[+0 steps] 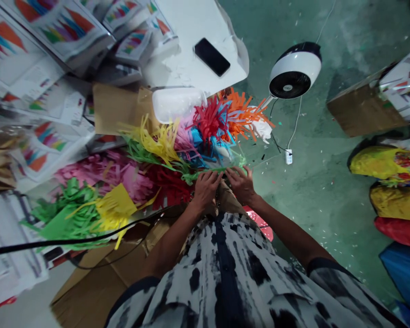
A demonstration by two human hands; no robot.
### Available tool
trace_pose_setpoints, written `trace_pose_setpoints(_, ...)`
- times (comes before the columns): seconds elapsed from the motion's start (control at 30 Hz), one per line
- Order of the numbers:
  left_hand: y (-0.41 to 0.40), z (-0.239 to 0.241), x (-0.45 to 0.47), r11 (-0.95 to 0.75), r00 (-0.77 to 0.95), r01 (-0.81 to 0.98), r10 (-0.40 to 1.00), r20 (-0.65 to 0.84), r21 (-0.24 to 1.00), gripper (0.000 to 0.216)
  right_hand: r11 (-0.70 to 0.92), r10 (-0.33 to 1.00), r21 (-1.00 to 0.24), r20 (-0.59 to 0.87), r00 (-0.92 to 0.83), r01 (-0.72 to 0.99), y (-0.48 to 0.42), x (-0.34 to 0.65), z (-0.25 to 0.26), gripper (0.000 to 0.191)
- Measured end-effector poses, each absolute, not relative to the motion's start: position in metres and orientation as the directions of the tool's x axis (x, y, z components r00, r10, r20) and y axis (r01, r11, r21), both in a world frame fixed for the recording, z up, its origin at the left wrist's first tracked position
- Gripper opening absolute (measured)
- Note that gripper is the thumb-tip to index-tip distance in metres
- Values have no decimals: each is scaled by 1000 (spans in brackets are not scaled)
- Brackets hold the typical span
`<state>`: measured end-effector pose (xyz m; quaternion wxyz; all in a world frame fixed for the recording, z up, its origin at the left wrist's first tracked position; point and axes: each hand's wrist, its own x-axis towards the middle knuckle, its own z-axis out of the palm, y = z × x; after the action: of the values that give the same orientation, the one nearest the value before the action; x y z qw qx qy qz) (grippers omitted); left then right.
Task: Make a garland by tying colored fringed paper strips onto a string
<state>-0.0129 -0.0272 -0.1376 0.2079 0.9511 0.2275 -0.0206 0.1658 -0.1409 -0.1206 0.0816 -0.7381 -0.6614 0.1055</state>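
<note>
My left hand (pixel 206 190) and my right hand (pixel 241 184) rest close together over my thighs. Between and under their fingertips runs a narrow twist of green fringed tissue paper (pixel 200 174), pinched by both hands. Its frayed, lighter end (pixel 239 159) sticks up beyond my right fingers. Just past the hands lie fringed paper bunches: a yellow one (pixel 162 143), a blue one (pixel 205 148), a red one (pixel 210 116) and an orange one (pixel 241 114). Dark red fringe (pixel 171 184) sits left of my left hand. The fingers hide part of the green strip.
Printed white boxes (pixel 61 27) crowd the left side. A black phone (pixel 212 57) lies on the white table (pixel 177 64), near a clear plastic tub (pixel 177 105). A white fan (pixel 295 70) stands on the green floor. A black cable (pixel 99 237) crosses at left; cartons (pixel 367 102) stand right.
</note>
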Motion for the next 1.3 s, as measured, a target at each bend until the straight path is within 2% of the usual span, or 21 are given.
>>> trace_pose_setpoints(0.1, -24, -135, -24, -795, 888, 453, 444, -120, 405, 48, -111, 993, -255, -52, 101, 961, -147, 168, -127, 41)
trace_pose_setpoints(0.23, -18, -128, -48, -733, 797, 578, 601, -58, 357, 37, -98, 995, -250, -23, 96, 963, -145, 175, -131, 39)
trace_pose_setpoints(0.3, -17, -124, -51, -723, 773, 600, 634, -13, 343, 32, -105, 994, -252, -2, 108, 962, -141, 175, -131, 35)
trace_pose_setpoints(0.4, -18, -123, -34, -782, 827, 512, 561, 42, 355, 28, -104, 992, -251, 44, 118, 962, -135, 174, -130, 28)
trace_pose_setpoints(0.53, -14, -130, -1, -827, 898, 409, 440, -10, 386, 23, -90, 991, -237, 74, 110, 967, -128, 176, -128, 21)
trace_pose_setpoints(0.8, -7, -139, 2, -814, 890, 406, 455, 22, 416, 13, -51, 992, -241, 101, 77, 969, -117, 174, -129, 19)
trace_pose_setpoints(0.97, -7, -144, -3, -776, 849, 472, 528, 22, 418, 12, -105, 993, -248, 32, 116, 963, -110, 175, -133, 23)
trace_pose_setpoints(1.17, -3, -135, -11, -644, 718, 664, 690, -85, 381, 23, -180, 982, -250, -108, 157, 952, -99, 183, -128, 23)
trace_pose_setpoints(1.3, 2, -125, -10, -613, 683, 717, 713, -157, 333, 24, -204, 971, -221, -168, 169, 954, -92, 186, -121, 24)
